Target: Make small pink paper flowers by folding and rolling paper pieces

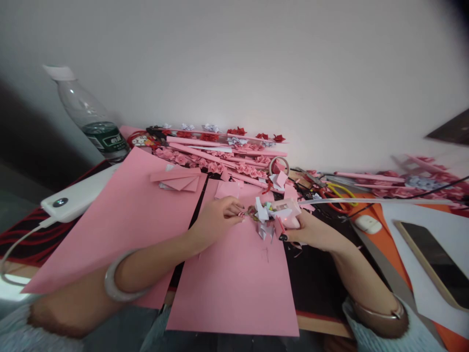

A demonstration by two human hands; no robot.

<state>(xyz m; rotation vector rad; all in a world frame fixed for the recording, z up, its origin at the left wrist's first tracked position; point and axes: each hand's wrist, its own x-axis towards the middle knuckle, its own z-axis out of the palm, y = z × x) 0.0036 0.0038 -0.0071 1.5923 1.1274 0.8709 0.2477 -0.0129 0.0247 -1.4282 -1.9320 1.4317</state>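
Note:
My right hand (311, 229) is wrapped round a pale pink hot glue gun (289, 210), which shows a small red light. A long clear glue stick (366, 200) runs rightward from its back. Scraps of white and pink paper cover the gun's front and partly hide it. My left hand (223, 212) has its fingers pinched together just left of the gun's tip. Whatever lies between them is too small to make out. Beneath both hands is a pink paper sheet (234, 288), with a small pink paper piece (227, 189) behind the left fingers.
A second pink sheet (146, 215) bears folded pink pieces (179, 180). Along the wall lie paper flowers (176, 157), pink paper rods (198, 152) and a tape roll (279, 167). A bottle (104, 132) and power bank (78, 193) stand left; scissors (335, 203), earbud case (368, 224) and phone (436, 261) lie right.

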